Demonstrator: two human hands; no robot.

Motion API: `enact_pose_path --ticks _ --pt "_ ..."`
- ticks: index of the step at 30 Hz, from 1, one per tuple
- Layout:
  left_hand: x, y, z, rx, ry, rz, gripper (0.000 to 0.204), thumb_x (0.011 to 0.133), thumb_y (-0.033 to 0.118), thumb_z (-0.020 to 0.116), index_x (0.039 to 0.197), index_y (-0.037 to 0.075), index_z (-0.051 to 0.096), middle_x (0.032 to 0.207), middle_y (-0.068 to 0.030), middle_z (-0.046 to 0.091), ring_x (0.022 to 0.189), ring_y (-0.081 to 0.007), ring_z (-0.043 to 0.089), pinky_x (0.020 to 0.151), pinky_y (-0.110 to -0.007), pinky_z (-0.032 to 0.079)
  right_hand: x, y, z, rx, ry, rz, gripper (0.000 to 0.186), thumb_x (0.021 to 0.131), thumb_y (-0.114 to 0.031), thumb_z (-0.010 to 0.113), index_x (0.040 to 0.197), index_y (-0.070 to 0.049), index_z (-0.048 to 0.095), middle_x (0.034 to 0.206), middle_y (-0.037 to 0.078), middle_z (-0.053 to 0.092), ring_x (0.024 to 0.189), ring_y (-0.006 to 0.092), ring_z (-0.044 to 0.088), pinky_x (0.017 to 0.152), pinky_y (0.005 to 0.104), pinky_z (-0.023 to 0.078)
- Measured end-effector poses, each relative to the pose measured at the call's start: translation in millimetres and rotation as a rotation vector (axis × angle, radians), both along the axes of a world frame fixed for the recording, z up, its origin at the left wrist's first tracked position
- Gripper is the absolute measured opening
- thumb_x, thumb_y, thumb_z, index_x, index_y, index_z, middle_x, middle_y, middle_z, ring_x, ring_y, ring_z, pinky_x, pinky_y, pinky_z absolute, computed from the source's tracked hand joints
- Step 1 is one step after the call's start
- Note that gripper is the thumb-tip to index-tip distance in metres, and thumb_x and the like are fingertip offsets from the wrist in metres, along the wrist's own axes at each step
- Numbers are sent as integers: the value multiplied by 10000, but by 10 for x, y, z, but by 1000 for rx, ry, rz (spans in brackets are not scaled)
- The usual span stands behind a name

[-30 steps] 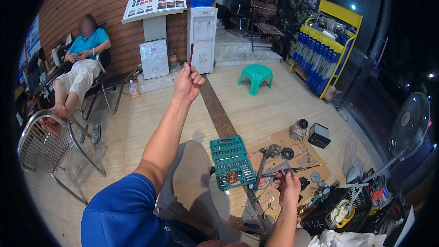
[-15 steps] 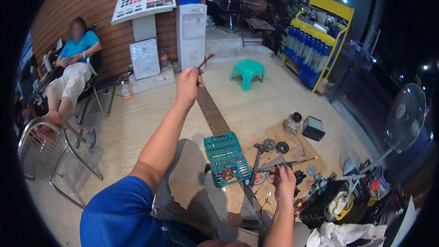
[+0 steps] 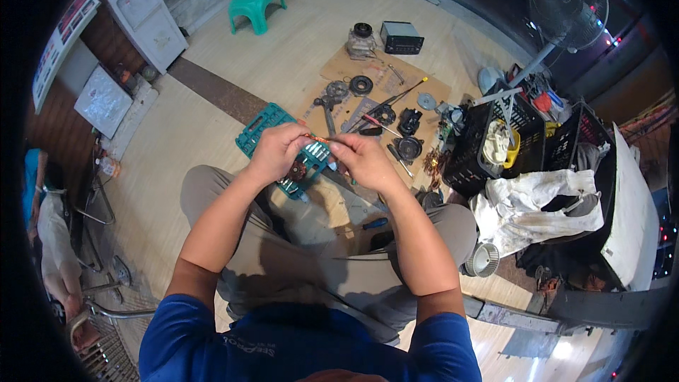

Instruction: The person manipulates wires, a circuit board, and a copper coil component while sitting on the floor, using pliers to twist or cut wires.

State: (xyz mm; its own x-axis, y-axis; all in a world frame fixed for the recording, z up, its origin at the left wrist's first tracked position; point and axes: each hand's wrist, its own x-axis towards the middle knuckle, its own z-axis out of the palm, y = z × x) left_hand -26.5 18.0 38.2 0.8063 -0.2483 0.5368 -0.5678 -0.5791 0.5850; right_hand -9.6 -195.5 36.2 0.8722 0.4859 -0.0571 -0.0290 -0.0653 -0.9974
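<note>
My left hand (image 3: 274, 153) and my right hand (image 3: 366, 161) are close together above the socket set. Both are closed in a pinch on a strand of copper wire (image 3: 317, 139), which shows shiny orange between the fingertips. Its ends are hidden in my fingers. Under my hands lies the green socket set case (image 3: 259, 126), partly covered by my left hand, with rows of silver sockets. A round, reddish-brown copper-wound part (image 3: 297, 169) shows just below my left fingers, by the case.
Cardboard (image 3: 431, 90) ahead holds dismantled motor parts, a hammer (image 3: 327, 114) and screwdrivers. A car stereo (image 3: 402, 37) stands behind. Black crates (image 3: 463, 163), a white cloth (image 3: 537, 205) and a fan (image 3: 568, 3) are at right. A green stool (image 3: 256, 4) stands far left; a seated person's legs (image 3: 60, 255) show left.
My left hand has come down from its raised, outstretched position and met my right hand, the wire now between both. The view has tilted down and turned right.
</note>
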Motion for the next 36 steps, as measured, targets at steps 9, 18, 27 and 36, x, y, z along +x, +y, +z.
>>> enact_pose_path --ticks 9,18,27,36 --pt "188 133 -494 -805 784 -51 408 994 289 448 1265 -15 470 955 -100 610 830 -147 596 717 -266 506 104 -40 -109 512 401 -203 162 954 -154 530 966 -7 597 734 58 632 557 108 554 475 228 422" --pt "154 221 -586 -784 903 -55 404 1003 349 413 1218 15 490 921 -67 596 802 -140 606 702 -270 510 176 -37 -46 613 380 -196 180 965 -156 510 1028 -5 584 776 67 628 606 119 567 526 244 442" --pt "133 197 -505 -768 935 -54 361 987 304 468 1184 7 528 906 -45 594 802 -119 590 682 -248 492 160 -39 32 810 281 -155 198 961 -165 519 1087 -26 582 783 52 617 632 140 581 517 244 432" --pt "118 152 -533 -767 962 -55 364 985 318 467 1218 43 518 929 -50 606 816 -130 612 706 -264 509 180 67 -402 483 431 -343 167 935 -185 564 971 -26 598 704 23 564 527 91 476 465 227 376"
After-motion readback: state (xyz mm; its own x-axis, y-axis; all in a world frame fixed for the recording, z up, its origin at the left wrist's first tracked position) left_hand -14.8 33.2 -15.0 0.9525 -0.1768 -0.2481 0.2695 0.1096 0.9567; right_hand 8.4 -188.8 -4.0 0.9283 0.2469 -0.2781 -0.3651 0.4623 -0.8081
